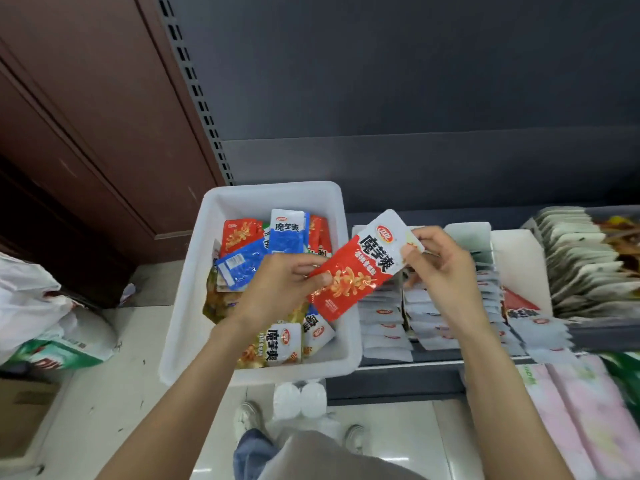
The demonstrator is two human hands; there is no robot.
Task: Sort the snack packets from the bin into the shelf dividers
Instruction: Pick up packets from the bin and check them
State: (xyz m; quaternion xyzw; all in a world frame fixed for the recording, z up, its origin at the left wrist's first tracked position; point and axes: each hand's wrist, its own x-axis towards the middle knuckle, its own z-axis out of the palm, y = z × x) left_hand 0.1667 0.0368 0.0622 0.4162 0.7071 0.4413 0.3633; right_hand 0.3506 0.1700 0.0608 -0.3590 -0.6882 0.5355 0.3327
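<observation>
Dark grey shelving fills the background of the head view, with a brown wooden cabinet at about ten o'clock and pale floor tiles below. At the shelf's left end rests a white plastic bin, holding a jumble of red, blue and yellow-green snack packets.

Both hands hold one red-and-white konjac snack packet, raised between the bin and the shelf. Its long axis runs on a diagonal, the white top end at about one o'clock and the red bottom end at about seven o'clock. At the lower red end the left hand grips it with curled fingers and thumb; the right hand pinches the white upper corner.

Just beyond the packet, toward three o'clock, lie the shelf dividers, their lanes already filled with overlapping white-topped packets. A red-faced packet shows in a lane farther right, though blur hides the detail there.

The right hand is the nearer to the lanes, so it looks better placed to carry the packet across and lower it in; which lane matches this flavour cannot be told for certain.
</observation>
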